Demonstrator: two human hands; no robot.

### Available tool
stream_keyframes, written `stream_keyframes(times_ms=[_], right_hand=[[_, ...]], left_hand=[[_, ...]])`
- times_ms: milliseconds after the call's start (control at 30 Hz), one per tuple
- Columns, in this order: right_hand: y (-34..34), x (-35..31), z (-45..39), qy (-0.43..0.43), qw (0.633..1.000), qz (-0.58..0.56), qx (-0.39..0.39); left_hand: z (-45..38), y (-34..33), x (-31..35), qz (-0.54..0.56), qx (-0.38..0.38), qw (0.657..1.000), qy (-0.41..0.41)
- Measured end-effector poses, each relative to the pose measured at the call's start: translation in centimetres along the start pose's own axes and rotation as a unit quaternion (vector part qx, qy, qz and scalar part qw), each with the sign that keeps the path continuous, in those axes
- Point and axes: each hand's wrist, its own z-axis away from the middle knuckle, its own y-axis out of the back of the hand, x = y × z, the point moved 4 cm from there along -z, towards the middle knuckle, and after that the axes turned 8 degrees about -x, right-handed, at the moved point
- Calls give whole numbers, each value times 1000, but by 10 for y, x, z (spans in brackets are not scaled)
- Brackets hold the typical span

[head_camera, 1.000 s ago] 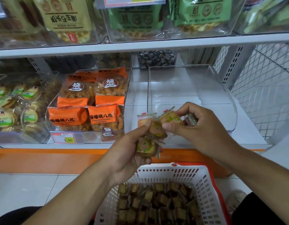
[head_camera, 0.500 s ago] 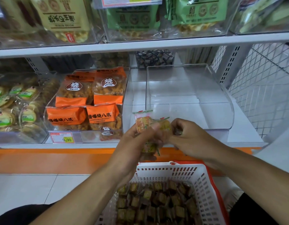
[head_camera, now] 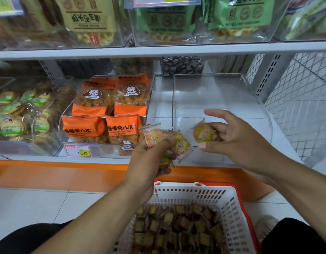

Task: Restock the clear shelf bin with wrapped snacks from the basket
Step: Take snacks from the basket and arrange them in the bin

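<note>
My left hand (head_camera: pixel 149 162) grips a bunch of wrapped snacks (head_camera: pixel 165 142), small round cakes in clear wrappers, in front of the shelf edge. My right hand (head_camera: pixel 230 138) holds one wrapped snack (head_camera: pixel 204 133) in its curled fingers, with the index finger stretched out, just in front of the clear shelf bin (head_camera: pixel 257 107). The bin looks bare inside. Below my hands stands the white basket (head_camera: pixel 193 194) with a red rim, holding several small dark wrapped snacks (head_camera: pixel 176 228).
A clear bin of orange snack bags (head_camera: pixel 107 114) sits left of the target bin, with a price tag (head_camera: pixel 78 151) reading 9.90. Green-labelled round cakes (head_camera: pixel 13 118) fill the far-left bin. An upper shelf (head_camera: pixel 158 50) overhangs. A wire mesh panel (head_camera: pixel 301 107) closes the right side.
My hands were together on the bunch of snacks. Now the right hand has drawn away to the right with one snack, and the left keeps the rest.
</note>
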Motion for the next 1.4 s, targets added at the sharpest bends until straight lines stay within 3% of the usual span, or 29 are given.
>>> stream_keyframes(times_ms=[267,433,533,600,733,900,1067,1200,1400], right_hand=[[-15,-2,4,97,988,74,97],[-13,-1,1,83,995,-23,41],[-8,-7,0,36,991,-82,-98],[-9,-3,-1,1,987,-78,-138],[-8,9,-5,-55,990,-116,-56],[-6,3,-4,-43,990,-80,-105],[-6,11,-5,-73,990,-87,-79],[-12,14,-5,-84,982,-126,-115],[-10,20,-7,-80,983,-141,-90]], left_hand=[[6,-5,3,-12,-46,998,-32],[5,-1,6,-5,-29,999,-29],[4,1,7,-4,-27,999,-30],[4,2,7,-3,-27,999,-36],[4,0,9,-11,-31,998,-56],[3,-2,11,-26,-48,996,-67],[5,-6,10,-60,-71,993,-72],[3,-8,9,-17,-82,995,-48],[1,-10,8,-8,-89,994,-57]])
